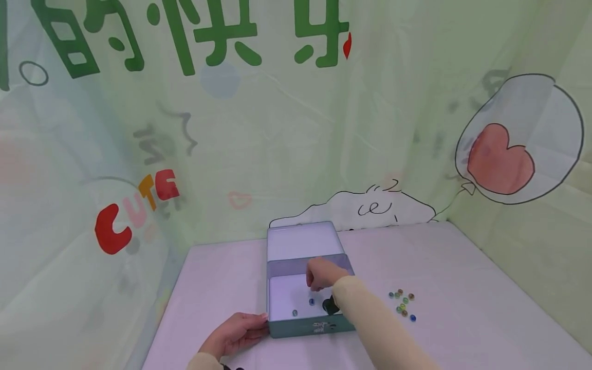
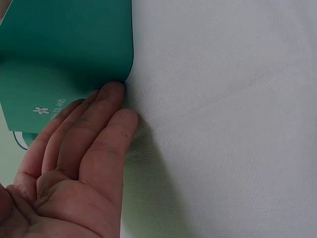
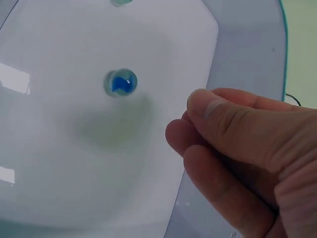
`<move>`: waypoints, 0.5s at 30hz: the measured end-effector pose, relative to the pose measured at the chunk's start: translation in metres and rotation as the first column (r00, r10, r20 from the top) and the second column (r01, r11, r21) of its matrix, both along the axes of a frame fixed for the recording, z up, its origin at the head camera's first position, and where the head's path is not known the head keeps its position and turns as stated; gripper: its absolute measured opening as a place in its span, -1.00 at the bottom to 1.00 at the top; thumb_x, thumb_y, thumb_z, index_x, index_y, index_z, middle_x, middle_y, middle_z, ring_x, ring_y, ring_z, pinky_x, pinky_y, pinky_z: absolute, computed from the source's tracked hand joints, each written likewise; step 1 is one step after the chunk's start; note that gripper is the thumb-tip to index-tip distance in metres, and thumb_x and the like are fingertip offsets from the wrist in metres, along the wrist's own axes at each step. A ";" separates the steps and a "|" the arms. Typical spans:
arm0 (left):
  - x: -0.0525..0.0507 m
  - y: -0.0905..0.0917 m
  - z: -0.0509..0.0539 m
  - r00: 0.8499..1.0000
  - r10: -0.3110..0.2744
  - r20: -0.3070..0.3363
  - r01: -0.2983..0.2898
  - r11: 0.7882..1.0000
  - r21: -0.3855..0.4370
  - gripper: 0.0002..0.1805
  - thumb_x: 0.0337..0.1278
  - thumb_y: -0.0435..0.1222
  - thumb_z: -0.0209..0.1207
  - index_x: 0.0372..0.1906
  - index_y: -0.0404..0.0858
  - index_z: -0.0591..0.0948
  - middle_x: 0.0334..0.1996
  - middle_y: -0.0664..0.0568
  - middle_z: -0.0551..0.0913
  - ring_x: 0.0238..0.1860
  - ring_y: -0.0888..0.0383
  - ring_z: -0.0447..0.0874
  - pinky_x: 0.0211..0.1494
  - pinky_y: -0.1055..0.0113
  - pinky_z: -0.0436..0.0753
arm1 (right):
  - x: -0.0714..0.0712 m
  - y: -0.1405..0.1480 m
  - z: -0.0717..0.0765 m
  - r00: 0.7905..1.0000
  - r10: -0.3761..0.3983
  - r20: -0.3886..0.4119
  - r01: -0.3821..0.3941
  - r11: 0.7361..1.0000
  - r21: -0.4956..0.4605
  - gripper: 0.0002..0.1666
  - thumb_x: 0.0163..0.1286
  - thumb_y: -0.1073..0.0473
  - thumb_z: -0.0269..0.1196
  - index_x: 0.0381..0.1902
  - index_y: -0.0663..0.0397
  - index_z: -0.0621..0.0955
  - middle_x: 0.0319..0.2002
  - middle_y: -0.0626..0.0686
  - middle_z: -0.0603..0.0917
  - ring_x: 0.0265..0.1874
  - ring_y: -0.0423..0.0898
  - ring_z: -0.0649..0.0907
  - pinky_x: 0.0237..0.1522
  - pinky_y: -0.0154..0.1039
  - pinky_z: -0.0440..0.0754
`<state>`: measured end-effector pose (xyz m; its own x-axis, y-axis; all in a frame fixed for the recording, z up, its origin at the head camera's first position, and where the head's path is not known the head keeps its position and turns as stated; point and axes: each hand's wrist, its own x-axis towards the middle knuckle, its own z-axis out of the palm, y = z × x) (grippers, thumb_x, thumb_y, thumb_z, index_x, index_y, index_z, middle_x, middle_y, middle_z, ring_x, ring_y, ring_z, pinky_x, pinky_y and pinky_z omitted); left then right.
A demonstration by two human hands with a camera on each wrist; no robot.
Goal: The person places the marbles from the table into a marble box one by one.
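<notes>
A shallow green tin box (image 1: 302, 327) with a pale inside lies on the table, its lid (image 1: 302, 241) folded back. My left hand (image 1: 238, 331) touches the box's near left corner with extended fingers; the left wrist view shows the fingertips (image 2: 113, 91) against the green wall. Over the inside of the box hovers my right hand (image 1: 321, 273), fingers curled and thumb close to the index finger. Nothing shows between them in the right wrist view (image 3: 237, 144). Below it lie a clear marble with a blue swirl (image 3: 123, 82) and a greenish marble (image 1: 294, 312).
Several coloured marbles (image 1: 402, 303) lie loose on the white tablecloth (image 1: 444, 277) right of the box. A printed curtain (image 1: 277, 128) with drawings and lettering encloses the table at the back and sides. A black wrist device (image 1: 330, 305) hides part of the box floor.
</notes>
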<state>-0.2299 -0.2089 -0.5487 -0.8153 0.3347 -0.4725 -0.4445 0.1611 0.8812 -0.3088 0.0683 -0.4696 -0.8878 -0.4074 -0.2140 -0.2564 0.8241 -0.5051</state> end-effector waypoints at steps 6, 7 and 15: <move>0.003 0.002 -0.002 1.000 -0.009 0.013 0.009 1.000 0.017 -0.45 0.43 -0.14 0.24 0.22 -0.55 0.56 0.17 -0.37 0.66 0.25 -0.18 0.67 0.32 -0.03 0.65 | 0.000 0.048 -0.006 0.988 -0.101 0.118 0.135 0.935 -0.327 -0.89 0.32 0.33 0.40 -0.19 0.21 0.77 -0.33 0.04 0.79 -0.28 0.02 0.76 -0.14 -0.17 0.81; 0.003 0.002 -0.002 1.000 -0.011 0.014 0.011 1.000 0.015 -0.45 0.43 -0.14 0.23 0.22 -0.54 0.56 0.17 -0.36 0.66 0.24 -0.18 0.67 0.32 -0.03 0.65 | 0.000 0.062 -0.009 0.985 -0.117 0.129 0.158 0.911 -0.380 -0.84 0.34 0.29 0.40 -0.14 0.21 0.76 -0.28 0.05 0.81 -0.22 0.05 0.77 -0.10 -0.16 0.82; 0.002 -0.001 -0.001 0.999 -0.029 -0.034 0.028 0.999 -0.026 -0.44 0.44 -0.14 0.21 0.22 -0.57 0.55 0.17 -0.38 0.65 0.24 -0.21 0.67 0.33 -0.04 0.65 | 0.034 0.203 -0.021 0.946 -0.301 0.123 0.319 0.783 -0.535 -0.46 0.43 0.06 0.36 0.18 0.36 0.61 0.06 0.24 0.76 0.01 0.02 0.78 0.07 -0.19 0.79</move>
<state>-0.2281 -0.2099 -0.5492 -0.8212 0.3466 -0.4533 -0.4093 0.1957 0.8912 -0.2749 0.2710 -0.4909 -0.9832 -0.1685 -0.0705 -0.0124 0.4469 -0.8945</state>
